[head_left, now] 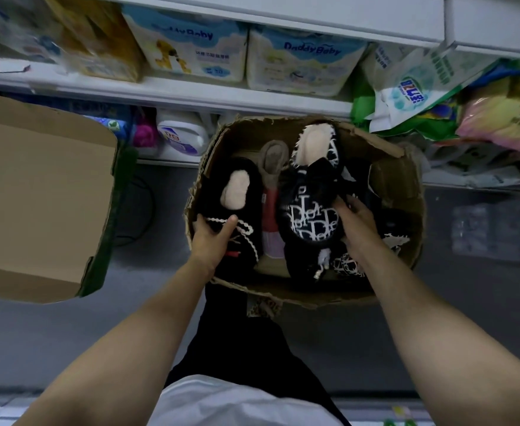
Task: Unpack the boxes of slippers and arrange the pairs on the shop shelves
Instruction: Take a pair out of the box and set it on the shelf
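Diaper packs on a shelf, detergent jug below them.

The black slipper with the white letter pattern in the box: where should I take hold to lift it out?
Grip the patterned slipper round its toe end, coming from the near right, where the right hand already is. Its open heel points away toward the shelves, and the toe stands clear above the others.

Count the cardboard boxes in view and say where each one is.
2. An open torn box holding slippers sits on the floor below the shelves, with both hands inside it. A second cardboard box is at the left edge. Others may be out of view.
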Available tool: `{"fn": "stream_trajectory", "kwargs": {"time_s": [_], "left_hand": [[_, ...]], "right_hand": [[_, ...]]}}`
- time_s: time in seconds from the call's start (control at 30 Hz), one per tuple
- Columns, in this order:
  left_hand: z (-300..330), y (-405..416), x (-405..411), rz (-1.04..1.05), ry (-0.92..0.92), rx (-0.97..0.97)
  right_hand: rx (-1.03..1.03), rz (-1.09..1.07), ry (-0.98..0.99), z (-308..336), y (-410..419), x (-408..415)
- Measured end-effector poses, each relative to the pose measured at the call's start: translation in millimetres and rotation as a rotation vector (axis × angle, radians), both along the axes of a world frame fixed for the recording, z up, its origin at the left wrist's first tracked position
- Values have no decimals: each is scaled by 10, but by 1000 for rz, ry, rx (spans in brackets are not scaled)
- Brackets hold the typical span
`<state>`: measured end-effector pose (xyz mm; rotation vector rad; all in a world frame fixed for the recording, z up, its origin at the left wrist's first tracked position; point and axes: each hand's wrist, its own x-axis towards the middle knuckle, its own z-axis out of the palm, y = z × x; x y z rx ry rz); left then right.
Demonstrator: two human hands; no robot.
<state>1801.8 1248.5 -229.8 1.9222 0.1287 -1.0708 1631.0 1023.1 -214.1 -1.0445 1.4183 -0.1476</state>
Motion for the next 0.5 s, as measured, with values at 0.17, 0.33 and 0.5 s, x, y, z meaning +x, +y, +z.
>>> {"fn": "stream_trajectory", "kwargs": {"time_s": [0.17, 0.33, 0.5], "left_hand": [[-59, -45, -43, -73, 92, 27], [-30, -78, -79, -74, 74, -2], [-117, 16, -40, -95, 128, -60]], "right_hand": [[105, -33, -131, -30, 90, -3], [197, -146, -322, -61, 302, 50], [165, -22, -281, -84, 384, 219]]}}
